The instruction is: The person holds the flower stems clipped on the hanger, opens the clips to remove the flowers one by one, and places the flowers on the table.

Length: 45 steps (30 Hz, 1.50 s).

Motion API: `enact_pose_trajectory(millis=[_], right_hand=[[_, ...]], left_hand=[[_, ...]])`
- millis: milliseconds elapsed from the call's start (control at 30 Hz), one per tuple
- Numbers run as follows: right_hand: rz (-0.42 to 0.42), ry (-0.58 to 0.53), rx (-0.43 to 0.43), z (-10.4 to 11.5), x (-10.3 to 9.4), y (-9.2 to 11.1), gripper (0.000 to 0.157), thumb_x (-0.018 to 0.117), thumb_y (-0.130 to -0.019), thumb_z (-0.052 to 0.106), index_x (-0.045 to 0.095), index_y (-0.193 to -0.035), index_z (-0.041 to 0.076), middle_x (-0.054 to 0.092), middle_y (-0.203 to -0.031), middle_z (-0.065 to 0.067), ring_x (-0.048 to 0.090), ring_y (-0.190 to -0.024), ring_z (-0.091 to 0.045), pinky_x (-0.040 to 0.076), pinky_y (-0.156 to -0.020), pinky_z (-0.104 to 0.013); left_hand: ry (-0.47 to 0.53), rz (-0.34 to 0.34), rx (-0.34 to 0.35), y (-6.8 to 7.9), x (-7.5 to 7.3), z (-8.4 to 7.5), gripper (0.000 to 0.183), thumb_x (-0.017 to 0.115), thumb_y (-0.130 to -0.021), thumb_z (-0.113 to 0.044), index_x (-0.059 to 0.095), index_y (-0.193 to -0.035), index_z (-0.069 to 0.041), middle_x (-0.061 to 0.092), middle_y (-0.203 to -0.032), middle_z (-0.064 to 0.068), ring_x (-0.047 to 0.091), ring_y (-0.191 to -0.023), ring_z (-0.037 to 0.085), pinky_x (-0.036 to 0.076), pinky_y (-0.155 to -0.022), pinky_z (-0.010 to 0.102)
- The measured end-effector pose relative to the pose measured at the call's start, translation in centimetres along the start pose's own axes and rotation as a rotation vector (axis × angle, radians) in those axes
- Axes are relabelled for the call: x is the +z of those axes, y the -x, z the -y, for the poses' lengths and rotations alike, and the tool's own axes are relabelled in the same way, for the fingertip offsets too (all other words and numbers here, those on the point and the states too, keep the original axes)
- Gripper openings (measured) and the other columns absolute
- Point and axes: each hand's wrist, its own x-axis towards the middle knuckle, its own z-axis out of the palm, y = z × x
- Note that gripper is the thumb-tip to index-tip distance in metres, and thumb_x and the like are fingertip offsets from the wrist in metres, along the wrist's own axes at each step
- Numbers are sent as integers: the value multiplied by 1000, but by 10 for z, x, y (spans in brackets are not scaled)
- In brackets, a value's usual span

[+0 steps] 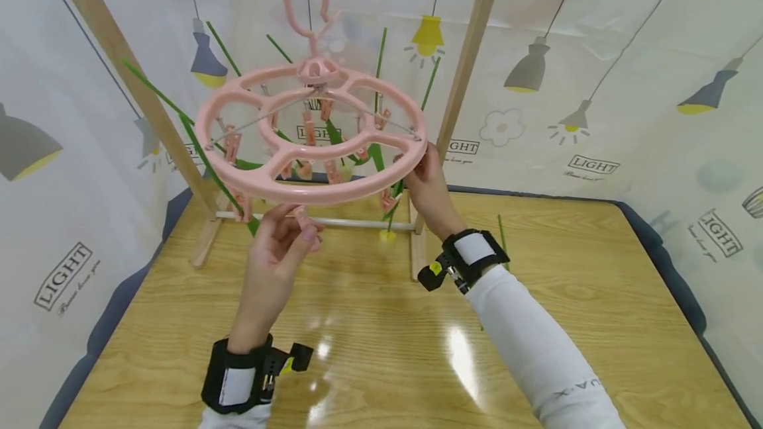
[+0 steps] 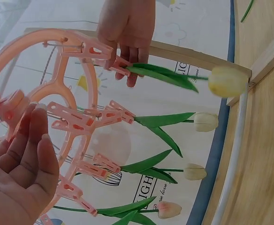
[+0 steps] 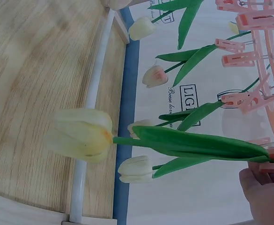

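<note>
A pink round clip hanger (image 1: 334,194) hangs by its hook from a white bar. Clothespins around it hold artificial tulips, blooms down, such as a pale yellow tulip (image 3: 83,136) at the right side. My left hand (image 1: 275,247) pinches a pink clothespin (image 1: 305,225) below the ring's front edge; no flower shows in it. At the ring's right side my right hand (image 1: 430,194) grips the clothespin (image 2: 120,65) that carries the yellow tulip. In the right wrist view this hand is partly cut off by the frame edge.
The wooden stand (image 1: 467,65) with its lower white rail (image 2: 235,154) stands on a wood table (image 1: 357,349). A green stem (image 1: 503,234) lies right of the stand, partly behind my right forearm. Behind hangs a lamp-printed cloth (image 1: 536,131).
</note>
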Motion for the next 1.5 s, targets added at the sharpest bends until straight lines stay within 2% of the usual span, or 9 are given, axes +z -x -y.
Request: enact_pose_trajectory(millis=[200,467,633,833,1000,1100,1233,1333,1500], right_hand=[[-12,34,47,3,2,6,52,48,-102,5,22,-147,8,41,-141,-15,52,-118,-18,49,-103,-31],[27,-23,99,6,2,8,48,51,-101,3,19,-137,8,51,-138,-23,61,-111,-11,51,-101,-26],[37,32,63,9,0,10,45,53,-99,0,22,-131,10,60,-125,-26,63,-94,-6,54,-93,-24],[30,96,-1,15,-3,11,42,54,-96,-5,27,-124,12,56,-91,-4,52,-77,-8,49,-73,-20],[4,94,-31,17,-9,15,44,55,-92,-11,31,-121,11,62,-104,-13,47,-77,-10,45,-69,-20],[15,93,-54,19,-12,17,44,58,-91,-11,33,-119,11,64,-110,-16,50,-78,-10,46,-70,-21],[68,69,-60,22,-15,21,49,62,-89,-9,34,-122,13,66,-100,0,54,-80,-9,52,-74,-21],[120,26,-35,24,-17,24,52,63,-90,-6,33,-126,15,65,-99,5,57,-82,-9,55,-78,-22],[178,-67,-20,28,-21,29,43,62,-97,13,33,-128,18,65,-106,4,63,-93,-10,54,-87,-28]], left_hand=[[43,55,-33,-1,1,1,57,54,-98,3,33,-147,-14,66,-106,-2,66,-97,9,56,-88,22],[-13,149,-120,-4,4,1,34,61,-95,-1,32,-107,-14,55,-129,24,65,-109,10,56,-92,27],[0,147,-90,-4,4,4,36,60,-94,4,27,-95,-11,50,-131,23,64,-112,9,56,-94,28],[-8,150,-98,-3,3,6,37,59,-95,2,26,-95,-15,50,-133,24,65,-111,8,56,-94,26],[-47,159,-136,-3,3,8,37,59,-96,-1,23,-94,-11,53,-132,24,65,-111,11,55,-94,25],[-94,191,-169,-3,4,9,31,59,-98,-6,32,-113,-5,54,-133,22,64,-115,22,54,-94,25],[-124,254,-232,-3,5,12,75,59,-99,-13,9,-156,-11,49,-140,21,58,-123,36,53,-99,33],[-141,276,-271,-2,5,15,82,58,-100,-14,0,-158,-12,45,-145,22,53,-128,40,50,-103,44],[-189,272,-294,-2,6,16,79,57,-101,-19,5,-158,-9,46,-147,22,51,-131,41,45,-108,53]])
